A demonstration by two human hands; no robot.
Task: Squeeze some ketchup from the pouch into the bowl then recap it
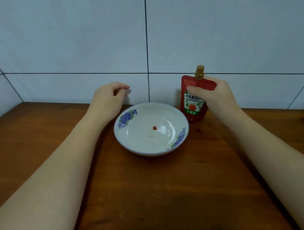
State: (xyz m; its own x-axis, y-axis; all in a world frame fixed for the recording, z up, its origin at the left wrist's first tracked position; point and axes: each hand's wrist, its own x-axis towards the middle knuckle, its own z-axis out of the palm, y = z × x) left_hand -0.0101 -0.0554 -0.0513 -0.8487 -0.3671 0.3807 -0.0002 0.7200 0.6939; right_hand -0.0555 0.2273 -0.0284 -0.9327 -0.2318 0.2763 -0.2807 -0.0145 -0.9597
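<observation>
A red ketchup pouch [193, 107] stands upright on the wooden table, right of the bowl, with its tan cap [199, 71] on the spout. My right hand [214, 96] is wrapped around the pouch's upper right side. The white bowl [125, 134] with blue flowers on its rim sits in the middle, and a small red dab of ketchup [154, 127] lies in its centre. My left hand [108, 98] hovers behind the bowl's left rim, fingers loosely curled and apart, holding nothing that I can see.
The wooden table [154, 188] meets a white tiled wall [85, 47] right behind the bowl and pouch. A side wall closes the left. Both forearms stretch across the table on either side of the bowl.
</observation>
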